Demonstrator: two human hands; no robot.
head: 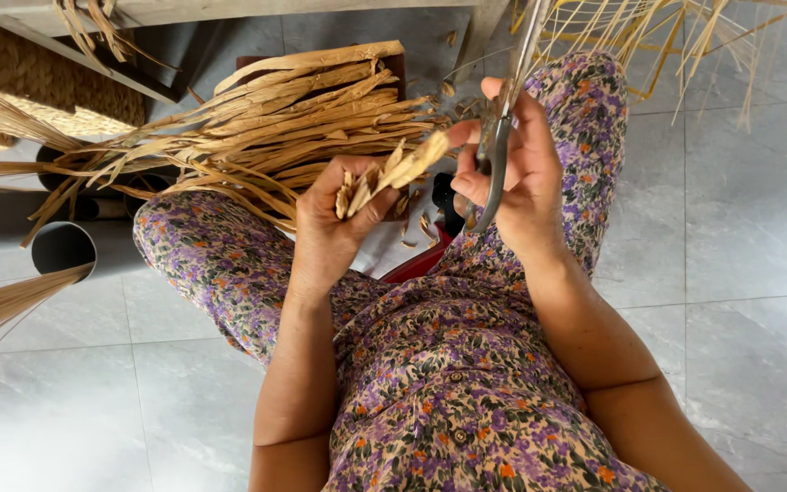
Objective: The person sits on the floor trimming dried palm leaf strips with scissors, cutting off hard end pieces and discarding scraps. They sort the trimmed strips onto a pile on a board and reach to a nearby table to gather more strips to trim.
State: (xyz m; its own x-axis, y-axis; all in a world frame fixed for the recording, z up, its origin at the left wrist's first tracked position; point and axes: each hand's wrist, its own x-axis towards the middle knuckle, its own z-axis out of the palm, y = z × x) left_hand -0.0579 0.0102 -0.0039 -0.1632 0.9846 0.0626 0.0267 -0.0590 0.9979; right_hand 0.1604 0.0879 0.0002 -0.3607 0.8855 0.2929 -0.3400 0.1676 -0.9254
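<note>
My left hand (334, 223) grips a small bunch of dried tan fibre strips (393, 171), their cut ends sticking up past my thumb. My right hand (516, 169) is closed around the handles of metal scissors (503, 118), whose blades point up and away, right beside the strip ends. Both hands hover above my lap, which is covered by a purple floral dress (448, 364).
A big bundle of dried strips (275, 128) lies across my left knee. Grey pipes (64, 246) and a woven mat (38, 82) sit at the left. Thin pale reeds (667, 36) fan out at the top right. Grey tiled floor (740, 273) surrounds me.
</note>
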